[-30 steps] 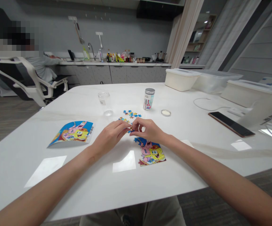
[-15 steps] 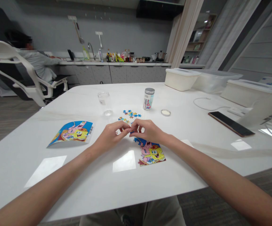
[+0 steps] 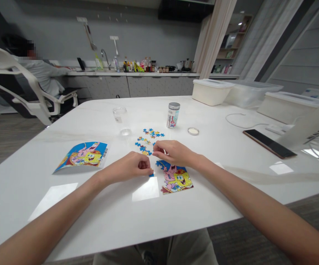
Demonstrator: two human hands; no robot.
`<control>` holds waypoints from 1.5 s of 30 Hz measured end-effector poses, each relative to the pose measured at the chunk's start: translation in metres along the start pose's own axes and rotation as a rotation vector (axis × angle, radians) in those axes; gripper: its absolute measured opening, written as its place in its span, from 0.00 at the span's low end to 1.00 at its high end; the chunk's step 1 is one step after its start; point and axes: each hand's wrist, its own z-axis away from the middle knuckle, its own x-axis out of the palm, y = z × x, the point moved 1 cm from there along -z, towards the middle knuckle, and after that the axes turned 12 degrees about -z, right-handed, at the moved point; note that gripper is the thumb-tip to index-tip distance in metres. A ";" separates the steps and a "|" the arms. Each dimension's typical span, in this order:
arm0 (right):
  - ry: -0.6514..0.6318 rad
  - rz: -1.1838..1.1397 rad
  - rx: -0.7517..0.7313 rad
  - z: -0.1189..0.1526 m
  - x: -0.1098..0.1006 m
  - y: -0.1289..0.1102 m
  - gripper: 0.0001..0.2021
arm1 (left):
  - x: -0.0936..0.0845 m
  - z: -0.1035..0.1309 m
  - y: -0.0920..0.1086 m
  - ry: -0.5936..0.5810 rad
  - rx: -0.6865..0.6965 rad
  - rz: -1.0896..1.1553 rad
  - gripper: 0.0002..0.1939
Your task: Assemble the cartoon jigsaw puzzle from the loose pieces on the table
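A small blue jigsaw piece (image 3: pixel 151 173) is pinched in my left hand (image 3: pixel 133 165), low over the table, left of the joined puzzle. My right hand (image 3: pixel 174 151) hovers at the joined puzzle's upper edge, its thumb and fingers closed together; whatever they hold, if anything, is hidden. The partly joined jigsaw puzzle (image 3: pixel 177 178) shows a yellow and a pink cartoon figure, and my right hand covers part of its top. Beyond my hands lie several loose jigsaw pieces (image 3: pixel 148 139). To the left rests a curved picture sheet (image 3: pixel 83 156) with the same cartoon.
A clear jar (image 3: pixel 121 121) and a printed canister (image 3: pixel 173 116) stand farther back, beside a round lid (image 3: pixel 193 131). At right are a phone (image 3: pixel 269 143), a cable (image 3: pixel 239 123) and storage boxes (image 3: pixel 213 92). A person (image 3: pixel 38 73) sits at the back left.
My hands have parted. My left hand has moved down and toward me with the blue jigsaw piece, while my right hand stays nearly in place. More loose pieces show between them.
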 end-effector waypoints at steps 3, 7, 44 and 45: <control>-0.009 0.016 0.012 0.000 0.001 0.000 0.11 | 0.001 -0.001 -0.002 0.041 0.024 0.016 0.12; -0.021 0.040 0.042 0.000 0.000 -0.001 0.10 | 0.000 -0.002 -0.003 0.006 -0.046 0.033 0.10; -0.069 0.138 0.553 0.012 -0.021 0.032 0.12 | -0.010 -0.003 -0.017 0.131 0.064 -0.601 0.11; -0.066 0.123 0.562 0.011 -0.021 0.031 0.13 | -0.010 -0.003 -0.018 0.135 0.053 -0.642 0.12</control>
